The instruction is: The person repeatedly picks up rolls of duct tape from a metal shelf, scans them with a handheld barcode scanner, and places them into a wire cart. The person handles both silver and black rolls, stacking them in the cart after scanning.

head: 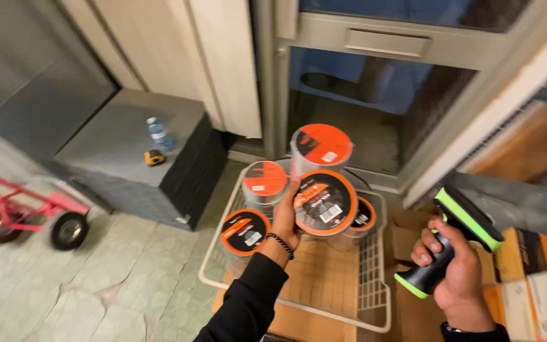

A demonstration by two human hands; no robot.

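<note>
Grey step block (121, 136) by the door, small water bottle (159, 133) and a yellow item on top. Red hand truck (26, 212) at left on the tiled floor. White wire basket (371, 278) on cardboard, holds several clear round tubs with orange-black lids (264, 180). Left hand (284, 223), black sleeve, bead bracelet, arm reaching forward over the basket, fingers clasped round one tub (325, 202), tilted so its lid label faces the camera, just above the others. Right hand (454, 272) raised at right, fingers wrapped on the grip of a black-and-green handheld scanner (454, 237), head angled up-left toward the tub, well apart from it.
</note>
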